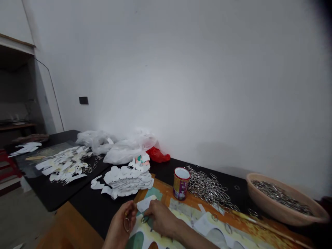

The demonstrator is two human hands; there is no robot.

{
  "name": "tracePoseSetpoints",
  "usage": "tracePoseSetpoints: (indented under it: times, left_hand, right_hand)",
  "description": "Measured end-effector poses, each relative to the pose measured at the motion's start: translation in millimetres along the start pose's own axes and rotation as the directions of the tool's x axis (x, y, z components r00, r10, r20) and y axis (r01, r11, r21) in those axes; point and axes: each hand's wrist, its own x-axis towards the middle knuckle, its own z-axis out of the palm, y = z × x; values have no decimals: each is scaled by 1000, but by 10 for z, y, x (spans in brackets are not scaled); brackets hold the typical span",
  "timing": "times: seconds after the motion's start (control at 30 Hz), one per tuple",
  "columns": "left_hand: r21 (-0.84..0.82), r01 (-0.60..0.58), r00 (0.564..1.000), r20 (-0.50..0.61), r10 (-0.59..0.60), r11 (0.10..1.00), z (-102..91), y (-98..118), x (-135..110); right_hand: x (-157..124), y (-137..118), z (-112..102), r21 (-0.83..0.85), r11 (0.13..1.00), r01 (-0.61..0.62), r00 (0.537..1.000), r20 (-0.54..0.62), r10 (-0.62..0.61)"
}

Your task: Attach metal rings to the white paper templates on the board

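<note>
The left hand point(121, 221) is closed in a narrow pinch, with a small silver metal ring point(126, 224) hanging at the thumb side of the curled fingers. The right hand point(161, 218) reaches in from the other side, palm down, and a second metal ring point(144, 219) sits right at its fingertips, though it is too small to tell whether it is pinched or only touched. The two hands are close together, just above a printed paper sheet point(207, 226) with shapes cut out of it. A small white paper scrap point(145, 203) lies on the sheet just beyond them. The sheet rests on an orange wood-grain tabletop point(70, 228), partly covered by a black table mat point(93, 207). Just past the sheet stands an open printed tin can point(181, 184), beside a loose heap of silver rings point(207, 188). Farther right, a shallow terracotta-coloured bowl point(284, 200) holds many more rings. Toward the left, stacks of cut white paper point(127, 180) and point(64, 164) lie on the black surface. White plastic bags point(121, 150) and a red plastic bag point(157, 155) sit against the white wall point(197, 79).
</note>
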Motion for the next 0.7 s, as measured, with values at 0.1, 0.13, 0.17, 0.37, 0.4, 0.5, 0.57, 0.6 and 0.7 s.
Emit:
tracePoseSetpoints:
  times: [0.1,0.13,0.17,0.37,0.4,0.5,0.57,0.6,0.7]
  left_hand:
    - [-151,43,999,-15,-46,988,72,33,-86]
    - [-192,48,999,-14,-52,980,93,40,-113]
    - [-233,50,999,-7,-53,971,115,46,-140]
    - [-362,3,1000,-17,-9,932,318,9,-302]
    - [-345,-24,999,-41,11,938,356,-11,-319]
    - [-272,-72,996,-66,56,960,425,-92,-307]
    - [-173,-125,991,-69,115,977,399,-154,-249]
    - [-123,-163,985,-73,155,979,354,-183,-215]
    - [94,-300,952,-34,304,949,91,-243,-163]
  right_hand:
    - [-49,-70,-37,77,995,-64,992,-107,72]
    - [-69,-114,-47,114,991,-77,985,-146,93]
    - [-90,-168,-54,161,984,-80,979,-173,108]
    - [-163,-493,61,499,860,-107,975,-119,190]
    - [-155,-509,100,536,834,-128,970,-107,218]
    - [-111,-487,194,626,756,-190,958,-52,283]
    - [-79,-430,206,674,706,-216,956,-1,294]
    - [-65,-392,192,691,688,-222,957,19,290]
    - [-35,-231,79,703,680,-210,962,23,274]
